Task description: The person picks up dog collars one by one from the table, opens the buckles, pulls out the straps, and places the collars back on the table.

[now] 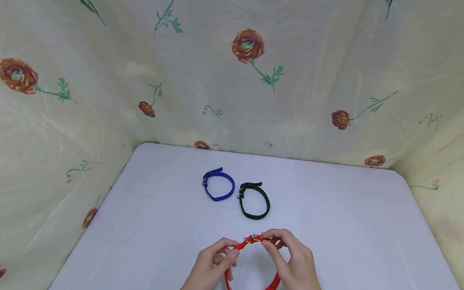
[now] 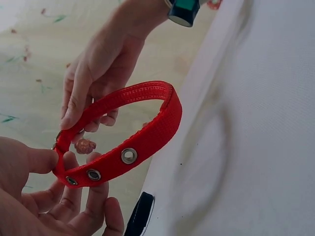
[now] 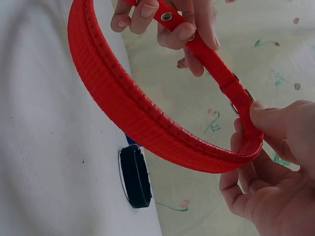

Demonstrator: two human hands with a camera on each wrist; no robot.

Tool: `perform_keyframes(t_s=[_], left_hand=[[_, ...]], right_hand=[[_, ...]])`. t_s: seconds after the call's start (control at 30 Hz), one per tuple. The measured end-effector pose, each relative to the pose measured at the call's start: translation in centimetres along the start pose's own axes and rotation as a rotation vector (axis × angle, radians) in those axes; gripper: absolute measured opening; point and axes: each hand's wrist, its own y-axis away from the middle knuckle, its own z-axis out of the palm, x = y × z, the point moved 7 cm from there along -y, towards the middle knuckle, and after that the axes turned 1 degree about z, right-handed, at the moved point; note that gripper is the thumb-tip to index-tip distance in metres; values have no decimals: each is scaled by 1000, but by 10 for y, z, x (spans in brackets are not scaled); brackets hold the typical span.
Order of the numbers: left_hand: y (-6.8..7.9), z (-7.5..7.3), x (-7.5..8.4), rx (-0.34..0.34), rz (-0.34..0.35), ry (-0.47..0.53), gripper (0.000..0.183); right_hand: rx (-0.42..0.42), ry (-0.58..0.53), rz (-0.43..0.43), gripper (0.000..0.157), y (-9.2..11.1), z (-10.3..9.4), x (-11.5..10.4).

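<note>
A red pet collar [image 1: 274,282] with a metal buckle [image 1: 256,237] is held in a loop above the near part of the table. My left hand [image 1: 214,264] pinches the strap left of the buckle between thumb and fingers. Just right of the buckle, my right hand [image 1: 293,257] grips the band with thumb and forefinger. Metal eyelets [image 2: 129,156] line the strap beside the left fingers in the left wrist view. In the right wrist view, the band [image 3: 113,93] hangs as a wide curve between both hands. The strap's free end cannot be made out.
A blue collar [image 1: 233,187] and a black collar [image 1: 268,203] lie buckled in loops on the white table [image 1: 163,229], beyond the hands. Flower-patterned cloth [image 1: 203,52] hangs behind the table and at its sides.
</note>
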Motion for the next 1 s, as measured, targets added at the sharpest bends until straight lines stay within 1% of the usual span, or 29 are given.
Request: perform_keyframes(t_s=[0.1,0.27,0.4,0.53,0.63,0.77,0.8,0.87,1.0], left_hand=[[0,1,-2,-5,-7,-3,37],[0,1,-3,-15,0,-4,36],[0,2,-4,-44,9,-5,36],[-1,4,-7,-65,-12,-17,34],[-2,4,-9,-66,-28,-34,32],[-3,4,-10,-68,-27,-49,31],[-3,4,-10,-70,-25,-50,31],[-2,2,-10,-74,-16,-52,31],[0,-7,-13,-62,-21,-32,31]], right_hand=[[-4,7,-7,36,-1,0,0],[-25,28,34,33,-2,1,4],[-40,54,58,29,-1,1,7],[-53,77,66,25,0,2,10],[-56,85,64,24,0,3,11],[-43,89,72,19,0,3,12],[-25,95,84,17,0,2,12],[25,111,144,13,-1,-3,16],[142,101,327,13,-4,-21,29]])
